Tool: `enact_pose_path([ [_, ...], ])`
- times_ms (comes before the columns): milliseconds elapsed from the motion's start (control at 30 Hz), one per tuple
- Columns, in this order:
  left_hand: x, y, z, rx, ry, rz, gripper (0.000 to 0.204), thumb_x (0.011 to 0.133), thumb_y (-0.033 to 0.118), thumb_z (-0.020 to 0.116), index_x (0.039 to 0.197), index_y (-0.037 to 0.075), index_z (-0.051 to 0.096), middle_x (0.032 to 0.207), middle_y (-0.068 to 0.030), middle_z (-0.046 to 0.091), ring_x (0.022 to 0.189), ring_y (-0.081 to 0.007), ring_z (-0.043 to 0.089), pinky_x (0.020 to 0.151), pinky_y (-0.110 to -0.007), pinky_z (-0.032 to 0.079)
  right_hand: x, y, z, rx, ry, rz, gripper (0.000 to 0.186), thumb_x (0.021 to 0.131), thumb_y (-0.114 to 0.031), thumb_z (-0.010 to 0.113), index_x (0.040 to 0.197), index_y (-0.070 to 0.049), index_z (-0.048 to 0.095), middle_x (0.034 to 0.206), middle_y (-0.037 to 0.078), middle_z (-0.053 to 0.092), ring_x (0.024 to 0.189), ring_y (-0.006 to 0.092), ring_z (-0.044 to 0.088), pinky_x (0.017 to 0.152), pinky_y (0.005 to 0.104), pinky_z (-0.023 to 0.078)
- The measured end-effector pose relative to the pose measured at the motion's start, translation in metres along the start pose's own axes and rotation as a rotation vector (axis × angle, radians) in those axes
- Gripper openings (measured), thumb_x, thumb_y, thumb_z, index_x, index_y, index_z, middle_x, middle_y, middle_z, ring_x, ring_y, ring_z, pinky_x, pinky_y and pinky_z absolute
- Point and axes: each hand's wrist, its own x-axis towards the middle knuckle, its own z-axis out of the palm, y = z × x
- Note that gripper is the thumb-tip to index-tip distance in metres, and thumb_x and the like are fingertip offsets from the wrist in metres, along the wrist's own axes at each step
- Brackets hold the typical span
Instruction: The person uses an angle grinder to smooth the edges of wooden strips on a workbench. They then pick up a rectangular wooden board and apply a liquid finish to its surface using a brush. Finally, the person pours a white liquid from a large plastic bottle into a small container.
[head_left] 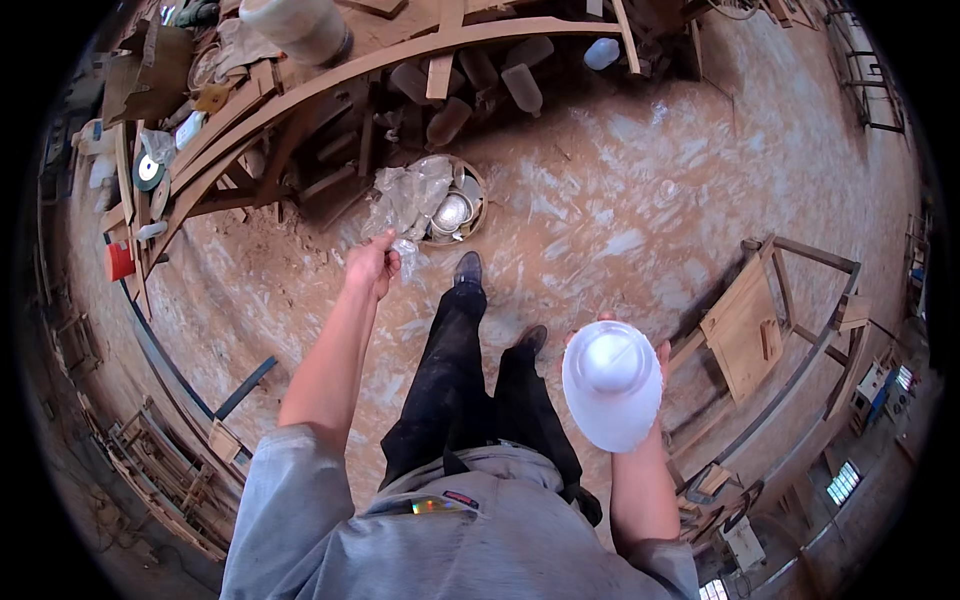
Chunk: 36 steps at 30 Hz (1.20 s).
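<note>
My left hand (372, 265) reaches forward, its fingers pinched on the near edge of a crumpled clear plastic bag (412, 190). The bag lies partly over a round bin (484, 212) on the floor, which holds several shiny metal lids or tins (452, 212). On my right side, my right hand (664, 356) holds up a white translucent plastic container (612, 400), with a rounded dome in its middle and an uneven edge. Fingertips show at its top and right side; the palm is hidden behind it.
A long wooden workbench (440, 42) curves across the far side, with several dusty plastic bottles (522, 88) under it. A large white bucket (295, 28) stands on top. At the left hangs a red container (119, 261). A wooden frame with a panel (745, 325) stands at the right.
</note>
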Motion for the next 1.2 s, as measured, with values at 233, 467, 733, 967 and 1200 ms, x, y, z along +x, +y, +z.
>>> enact_pose_path([
  [233, 0.090, -0.021, -0.013, -0.014, 0.177, -0.041, 0.011, 0.091, 0.010, 0.064, 0.094, 0.004, 0.055, 0.080, -0.0036, 0.056, 0.057, -0.0113, 0.053, 0.048, -0.025, 0.049, 0.010, 0.003, 0.006, 0.046, 0.061, 0.057, 0.074, 0.082, -0.066, 0.060, 0.131, -0.013, 0.048, 0.121, 0.027, 0.051, 0.103, 0.0434, 0.054, 0.077, 0.0480, 0.052],
  [467, 0.163, -0.048, -0.010, 0.115, 0.279, 0.159, 0.018, 0.091, 0.014, 0.065, 0.097, -0.001, 0.058, 0.086, -0.0068, 0.059, 0.064, -0.0178, 0.057, 0.054, -0.029, 0.051, 0.029, 0.007, 0.005, 0.115, 0.067, 0.039, 0.072, 0.083, -0.065, 0.060, 0.131, -0.013, 0.047, 0.123, 0.028, 0.049, 0.104, 0.0434, 0.053, 0.077, 0.0469, 0.052],
  [733, 0.232, -0.061, -0.043, 0.199, 0.085, -0.007, 0.042, 0.094, 0.042, 0.058, 0.100, 0.000, 0.059, 0.084, -0.0066, 0.057, 0.067, -0.0183, 0.053, 0.060, -0.033, 0.048, 0.047, 0.004, 0.012, 0.159, 0.225, 0.054, 0.076, 0.082, -0.065, 0.060, 0.136, -0.013, 0.045, 0.128, 0.029, 0.046, 0.111, 0.0455, 0.050, 0.086, 0.0488, 0.051],
  [967, 0.080, -0.031, 0.021, 0.400, -0.107, 0.110, 0.037, 0.095, 0.030, 0.059, 0.121, 0.003, 0.058, 0.094, -0.0060, 0.062, 0.078, -0.0123, 0.058, 0.070, -0.026, 0.049, 0.053, 0.006, 0.006, 0.166, 0.078, 0.010, 0.080, 0.081, -0.065, 0.062, 0.135, -0.010, 0.044, 0.131, 0.026, 0.050, 0.118, 0.0430, 0.052, 0.094, 0.0507, 0.049],
  [1200, -0.170, 0.047, 0.090, 0.457, -0.664, 0.346, 0.027, 0.093, 0.013, 0.062, 0.115, -0.002, 0.060, 0.098, -0.0081, 0.067, 0.086, -0.0148, 0.063, 0.079, -0.028, 0.050, 0.055, -0.017, 0.035, -0.052, -0.220, -0.037, 0.086, 0.081, -0.058, 0.067, 0.142, -0.007, 0.034, 0.136, 0.018, 0.050, 0.123, 0.0346, 0.051, 0.103, 0.0513, 0.043],
])
